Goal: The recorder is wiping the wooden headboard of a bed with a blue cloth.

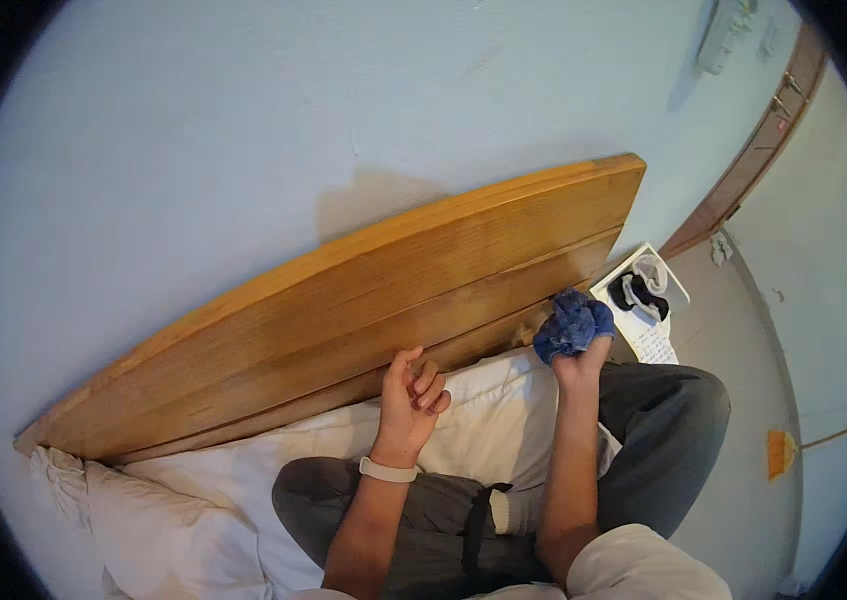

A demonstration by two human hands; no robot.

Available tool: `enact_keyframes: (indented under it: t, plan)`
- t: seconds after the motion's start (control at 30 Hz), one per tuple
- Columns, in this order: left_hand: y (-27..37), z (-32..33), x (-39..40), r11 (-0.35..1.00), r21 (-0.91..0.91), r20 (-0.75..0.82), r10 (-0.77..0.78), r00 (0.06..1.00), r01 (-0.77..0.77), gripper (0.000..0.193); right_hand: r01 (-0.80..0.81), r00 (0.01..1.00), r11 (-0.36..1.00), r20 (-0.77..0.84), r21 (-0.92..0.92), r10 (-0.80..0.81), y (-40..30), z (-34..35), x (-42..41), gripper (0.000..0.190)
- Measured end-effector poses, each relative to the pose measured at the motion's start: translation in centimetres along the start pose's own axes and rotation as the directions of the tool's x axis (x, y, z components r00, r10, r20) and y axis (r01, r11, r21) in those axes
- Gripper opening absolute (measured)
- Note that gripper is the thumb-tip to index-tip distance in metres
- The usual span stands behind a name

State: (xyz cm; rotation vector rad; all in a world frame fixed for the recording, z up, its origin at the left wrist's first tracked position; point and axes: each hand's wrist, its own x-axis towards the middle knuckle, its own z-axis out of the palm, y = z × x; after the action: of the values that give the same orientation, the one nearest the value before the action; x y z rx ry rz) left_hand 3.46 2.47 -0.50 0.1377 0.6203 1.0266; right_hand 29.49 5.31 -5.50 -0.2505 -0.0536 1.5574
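Observation:
My right hand [590,354] holds a bunched blue cloth [572,324] against the lower right part of a wooden headboard [393,277]. The cloth covers most of my right fingers. Over the white bedding near the headboard's lower edge, my left hand [412,397] is raised with its fingers loosely curled and nothing in them. A pale band circles the left wrist. The headboard has a rounded top edge and long grooves, and stands close to a pale blue wall [206,135].
Beyond my right hand, a white stand [622,274] bears black and white cloth items [641,289] and a paper with writing [652,341]. A pillow [176,532] lies at lower left. My crossed legs [663,435] rest on the bed. A broom [782,454] lies on the floor at right.

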Motion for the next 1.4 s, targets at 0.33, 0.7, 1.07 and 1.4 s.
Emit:
enact_keyframes:
  t: [0.33,0.7,1.07,1.4]
  plan:
    - [0.1,-0.1,0.5,0.988,0.149,-0.055,0.033,0.998,-0.024,0.043,0.344,0.822,0.927,-0.430,-0.150,-0.375,15.1,5.6,-0.7,0.020]
    - [-0.5,-0.3,0.5,0.990,0.120,-0.039,0.083,0.996,-0.077,0.020,0.203,0.924,0.964,-0.293,-0.174,-0.248,11.7,3.0,-1.4,0.018]
    - [-0.1,0.2,0.2,0.990,0.129,-0.056,0.066,0.996,-0.058,0.032,0.238,0.954,0.944,-0.129,-0.228,-0.271,6.0,0.0,-1.0,0.027]
    - [-0.5,0.3,0.5,0.992,0.110,-0.065,0.071,0.995,-0.064,0.022,0.114,0.991,0.990,0.087,-0.087,-0.106,7.4,1.4,-0.5,0.026]
